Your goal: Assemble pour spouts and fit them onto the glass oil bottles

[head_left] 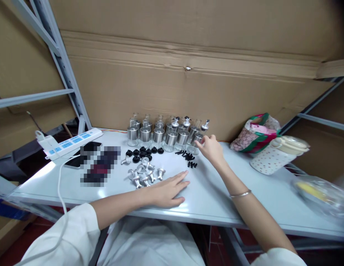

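Left hand (169,192) lies flat on the bench (213,195), fingers spread; right hand (212,149) curls narrow beside the rightmost steel-banded glass bottle (199,138), its grip impossible to tell. Best keep that bottle upright, wrist clear of the small black parts (191,164).

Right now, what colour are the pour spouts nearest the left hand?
The pour spouts are silver, in the head view.

**Hard to Make Out**

Cannot tell the contents of the right hand (212,149), toward four o'clock, nor see all of the bottle (198,139) behind it. Find back-row bottles (169,128) half hidden, just off centre toward eleven. Read nothing through the pixelated patch (100,166) at eight. Find a plastic bag (324,199) blurred at four; lose left sleeve (62,236) and right sleeve (279,257) past the bottom edge.
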`<state>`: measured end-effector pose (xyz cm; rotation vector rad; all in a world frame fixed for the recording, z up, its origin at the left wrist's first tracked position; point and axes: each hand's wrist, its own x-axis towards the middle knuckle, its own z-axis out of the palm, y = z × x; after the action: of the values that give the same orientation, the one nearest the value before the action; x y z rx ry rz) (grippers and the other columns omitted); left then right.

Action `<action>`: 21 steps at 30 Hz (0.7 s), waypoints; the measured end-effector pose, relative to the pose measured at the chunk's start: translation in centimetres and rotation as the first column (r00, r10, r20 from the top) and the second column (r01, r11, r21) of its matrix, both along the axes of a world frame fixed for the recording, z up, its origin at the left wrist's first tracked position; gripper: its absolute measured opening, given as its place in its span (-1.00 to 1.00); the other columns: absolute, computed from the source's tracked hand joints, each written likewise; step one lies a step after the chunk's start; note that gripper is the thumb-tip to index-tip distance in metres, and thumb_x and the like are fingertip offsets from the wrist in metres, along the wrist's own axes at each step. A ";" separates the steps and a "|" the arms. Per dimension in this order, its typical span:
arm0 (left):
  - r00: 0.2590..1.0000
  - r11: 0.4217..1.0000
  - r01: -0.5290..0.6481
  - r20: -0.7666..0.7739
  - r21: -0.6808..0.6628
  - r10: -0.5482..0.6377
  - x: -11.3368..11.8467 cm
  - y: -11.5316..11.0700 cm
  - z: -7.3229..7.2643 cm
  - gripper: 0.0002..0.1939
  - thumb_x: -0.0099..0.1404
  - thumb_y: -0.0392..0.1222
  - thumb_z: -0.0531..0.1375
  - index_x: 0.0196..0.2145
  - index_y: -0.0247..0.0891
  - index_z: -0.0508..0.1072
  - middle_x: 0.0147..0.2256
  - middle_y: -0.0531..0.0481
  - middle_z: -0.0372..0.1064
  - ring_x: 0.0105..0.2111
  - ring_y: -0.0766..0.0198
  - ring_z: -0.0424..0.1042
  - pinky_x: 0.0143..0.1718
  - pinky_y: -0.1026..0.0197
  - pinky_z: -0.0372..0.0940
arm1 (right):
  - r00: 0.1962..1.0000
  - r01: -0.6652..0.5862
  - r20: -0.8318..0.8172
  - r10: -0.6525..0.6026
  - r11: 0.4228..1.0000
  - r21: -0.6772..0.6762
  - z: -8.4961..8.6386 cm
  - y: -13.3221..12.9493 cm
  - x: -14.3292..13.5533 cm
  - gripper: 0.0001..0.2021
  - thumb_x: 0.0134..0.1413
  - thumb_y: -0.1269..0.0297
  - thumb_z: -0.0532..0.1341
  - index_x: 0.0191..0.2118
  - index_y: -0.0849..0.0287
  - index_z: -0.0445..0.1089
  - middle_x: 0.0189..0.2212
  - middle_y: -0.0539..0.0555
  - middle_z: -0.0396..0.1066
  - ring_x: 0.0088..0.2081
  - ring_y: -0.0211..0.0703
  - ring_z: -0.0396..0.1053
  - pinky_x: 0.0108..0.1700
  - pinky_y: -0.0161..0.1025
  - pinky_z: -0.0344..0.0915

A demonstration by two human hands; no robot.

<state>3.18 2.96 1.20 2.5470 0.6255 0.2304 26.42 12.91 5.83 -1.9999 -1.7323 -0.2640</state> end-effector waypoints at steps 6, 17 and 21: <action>0.998 1.000 -0.003 0.070 0.000 0.003 -0.1 0.0 -0.2 -0.33 0.29 -0.14 0.08 0.30 -0.34 0.02 0.36 -0.26 -0.32 0.35 -0.02 -0.15 0.32 -0.05 -0.03 | 0.974 -0.173 -0.135 0.182 0.982 0.073 -2.3 1.9 2.3 -0.85 0.02 0.23 0.24 -0.44 0.18 0.32 -0.28 0.21 0.37 -0.33 -0.08 0.33 -0.20 -0.13 0.24; 0.999 1.000 0.008 0.051 0.018 -0.009 -0.1 0.1 -0.4 -0.33 0.31 -0.12 0.05 0.31 -0.36 -0.04 0.36 -0.26 -0.27 0.35 0.03 -0.12 0.33 -0.01 -0.04 | 0.858 -0.427 -0.128 0.498 0.828 0.362 -3.1 1.4 2.0 -0.85 0.08 0.31 0.21 -0.47 0.13 0.27 -0.48 0.05 0.25 -0.52 -0.24 0.16 -0.42 -0.20 0.10; 0.997 0.998 0.031 0.065 0.060 -0.035 0.1 0.2 -0.7 -0.35 0.32 -0.15 0.03 0.30 -0.37 -0.02 0.33 -0.27 -0.09 0.32 0.04 -0.03 0.31 0.02 -0.01 | 0.731 -0.650 -0.108 0.674 0.735 0.193 -2.0 -0.6 -1.4 -0.92 0.12 0.40 0.13 -0.38 0.19 0.34 -0.42 0.08 0.36 -0.38 -0.18 0.31 -0.33 -0.25 0.22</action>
<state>3.23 3.11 0.48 2.5924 0.5593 0.3240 25.06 12.30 3.86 -1.1408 -2.1124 0.0342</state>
